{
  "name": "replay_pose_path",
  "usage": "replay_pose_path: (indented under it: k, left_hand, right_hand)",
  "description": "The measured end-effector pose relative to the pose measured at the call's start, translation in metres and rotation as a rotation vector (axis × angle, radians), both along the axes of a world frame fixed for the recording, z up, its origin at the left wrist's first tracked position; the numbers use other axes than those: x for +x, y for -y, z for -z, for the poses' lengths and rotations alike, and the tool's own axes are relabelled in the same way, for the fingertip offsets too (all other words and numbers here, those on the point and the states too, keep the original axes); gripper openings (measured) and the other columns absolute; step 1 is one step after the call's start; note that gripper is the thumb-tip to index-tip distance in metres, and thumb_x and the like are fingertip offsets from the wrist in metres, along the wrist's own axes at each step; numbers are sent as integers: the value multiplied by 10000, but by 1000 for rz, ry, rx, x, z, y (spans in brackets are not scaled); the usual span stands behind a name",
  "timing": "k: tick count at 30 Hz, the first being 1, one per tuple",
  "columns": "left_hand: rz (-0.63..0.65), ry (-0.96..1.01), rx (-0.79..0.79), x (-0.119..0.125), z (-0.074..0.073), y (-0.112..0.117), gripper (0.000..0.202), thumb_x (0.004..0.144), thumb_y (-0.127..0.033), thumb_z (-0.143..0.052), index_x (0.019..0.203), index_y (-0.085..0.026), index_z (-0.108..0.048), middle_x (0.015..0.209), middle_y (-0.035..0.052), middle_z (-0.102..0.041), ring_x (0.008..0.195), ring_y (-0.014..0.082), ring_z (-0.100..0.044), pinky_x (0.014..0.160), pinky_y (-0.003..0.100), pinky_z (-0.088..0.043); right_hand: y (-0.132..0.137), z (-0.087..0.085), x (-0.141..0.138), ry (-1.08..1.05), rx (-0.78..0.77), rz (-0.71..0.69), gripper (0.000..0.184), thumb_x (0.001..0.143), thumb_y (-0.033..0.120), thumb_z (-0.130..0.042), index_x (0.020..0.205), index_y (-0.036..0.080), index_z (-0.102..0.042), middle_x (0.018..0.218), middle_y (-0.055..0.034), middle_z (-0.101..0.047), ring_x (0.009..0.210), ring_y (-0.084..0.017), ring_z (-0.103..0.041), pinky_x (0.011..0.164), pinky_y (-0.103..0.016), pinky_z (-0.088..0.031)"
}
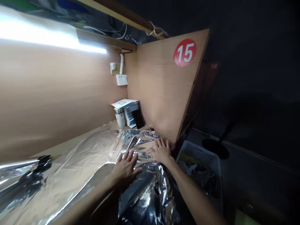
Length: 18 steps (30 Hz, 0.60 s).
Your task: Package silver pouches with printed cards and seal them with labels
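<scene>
1. A sheet of silver metallised film (pixel 91 153) is spread, creased, over the workbench (pixel 77 141), and at the near right its dark, glossy folds are hung down over the front edge
2. The left hand (pixel 125 165) is held palm down over the film, with the fingers extended and slightly parted; nothing is gripped, and whether the palm is pressed down cannot be told
3. The right hand (pixel 162 152) is laid flat at the film's right end, near the foot of the wooden partition (pixel 161 90), with the fingers spread and nothing clasped
4. At the far left of the bench, a bunched, shiny length of film (pixel 25 178) is seen
5. In the back corner, a white bottle (pixel 120 118), a stack of thin cards (pixel 129 114) and a black slab like a phone (pixel 138 118) are stood side by side
6. The partition is marked by a round red "15" sticker (pixel 185 52), and a white wall socket (pixel 122 80) is mounted near the corner
7. On the floor at the right, a plastic crate (pixel 219 168) is partly filled with items too dark to be identified
</scene>
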<state>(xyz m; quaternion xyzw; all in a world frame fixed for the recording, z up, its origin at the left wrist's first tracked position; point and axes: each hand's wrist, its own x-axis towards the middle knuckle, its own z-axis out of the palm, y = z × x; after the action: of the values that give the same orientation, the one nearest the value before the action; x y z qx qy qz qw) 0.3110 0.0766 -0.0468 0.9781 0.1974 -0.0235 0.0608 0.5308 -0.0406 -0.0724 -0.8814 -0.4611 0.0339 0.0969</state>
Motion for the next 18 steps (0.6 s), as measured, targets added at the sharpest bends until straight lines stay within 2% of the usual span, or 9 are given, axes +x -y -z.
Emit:
replay_pose_path:
  k: [3, 6, 8, 11, 13, 15, 17, 18]
  left_hand:
    - [83, 56, -9, 8, 5, -7, 950, 919, -793, -424, 1611, -144, -358, 1679, 217, -250, 1564, 448, -169, 1240, 662, -132]
    - [159, 62, -82, 14, 9, -18, 837, 965, -746, -378, 1614, -218, -360, 1696, 145, -245, 1576, 416, -150, 1244, 642, -164]
    - [149, 50, -98, 19, 9, -27, 770, 996, -707, -345, 1606, -237, -378, 1692, 127, -272, 1574, 402, -176, 1244, 631, -180]
    - [127, 64, -89, 28, 2, -32, 784, 1002, -686, -351, 1580, -161, -423, 1669, 191, -311, 1554, 438, -222, 1226, 658, -191]
    - [139, 110, -76, 34, -5, -26, 801, 986, -677, -404, 1561, -120, -437, 1660, 224, -318, 1541, 450, -245, 1225, 644, -197]
    - [184, 156, -85, 41, -11, -12, 730, 984, -619, -455, 1531, -135, -469, 1613, 211, -410, 1487, 398, -372, 1217, 549, -283]
    - [219, 177, -119, 49, -12, 4, 578, 973, -523, -514, 1410, -152, -582, 1439, 196, -593, 1320, 351, -553, 1136, 476, -403]
    - [221, 180, -141, 54, -11, 13, 485, 947, -471, -561, 1302, -153, -652, 1321, 195, -660, 1228, 350, -606, 1087, 472, -441]
  right_hand:
    - [-4, -3, 4, 21, -13, 17, 814, 1032, 627, -297, 1631, 75, -290, 1692, -184, -228, 1563, -391, -153, 1230, -574, 100]
    - [-10, -6, 2, 29, -24, 45, 877, 1015, 648, -317, 1600, -5, -320, 1664, -252, -259, 1550, -427, -166, 1225, -582, 88]
    - [-16, -9, 0, 23, -27, 66, 915, 1010, 651, -336, 1569, -73, -335, 1631, -313, -282, 1537, -439, -198, 1228, -588, 43]
    - [-23, -23, -5, 13, 0, 78, 905, 1005, 621, -404, 1543, -105, -353, 1609, -356, -288, 1516, -450, -246, 1219, -606, -33]
    - [-17, -35, -13, 13, 49, 68, 816, 1025, 575, -402, 1531, -65, -403, 1603, -336, -325, 1505, -440, -270, 1207, -604, -97]
    - [-1, -45, -28, 13, 109, 29, 650, 1068, 522, -329, 1452, 46, -548, 1537, -262, -479, 1455, -386, -377, 1182, -542, -206]
    - [22, -51, -47, 4, 150, -21, 563, 1104, 450, -236, 1255, 159, -694, 1330, -170, -671, 1293, -303, -551, 1106, -435, -325]
    - [34, -51, -57, -8, 180, -56, 558, 1112, 414, -218, 1139, 191, -729, 1199, -133, -726, 1180, -268, -616, 1048, -388, -368]
